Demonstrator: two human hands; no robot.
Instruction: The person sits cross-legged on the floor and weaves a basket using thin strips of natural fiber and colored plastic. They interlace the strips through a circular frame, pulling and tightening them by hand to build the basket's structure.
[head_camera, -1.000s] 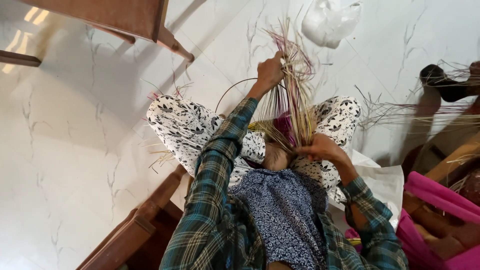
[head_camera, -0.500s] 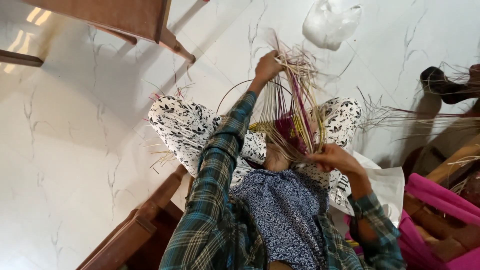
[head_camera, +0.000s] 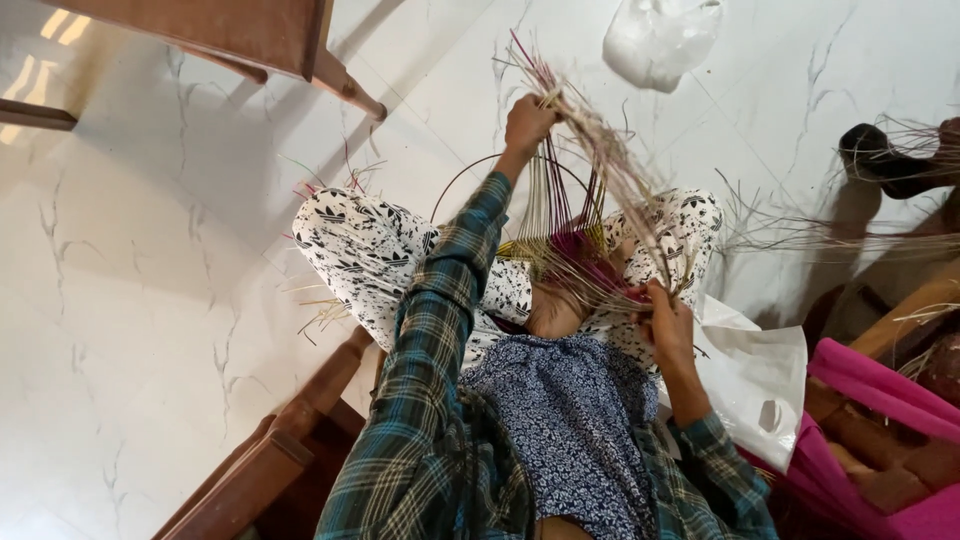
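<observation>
- half-woven basket (head_camera: 560, 245) of straw strips, centre of frame, sits on the lap between the knees; loose strips (head_camera: 600, 150) fan up toward top centre, some magenta
- left hand (head_camera: 527, 122) above the basket, upper centre, fist closed round the top of the strip bundle
- right hand (head_camera: 668, 322) at basket's lower right edge, fingers pinched shut on strips there
- person in plaid shirt, black-and-white patterned trousers (head_camera: 360, 250), cross-legged
- white marble floor (head_camera: 140, 300) fills the left; stray straw bits by the left knee
- white plastic bag (head_camera: 655, 35) top right, another (head_camera: 760, 375) beside right hand
- wooden furniture (head_camera: 230, 30) upper left, wood frame lower left, pink cloth (head_camera: 880, 380) lower right
</observation>
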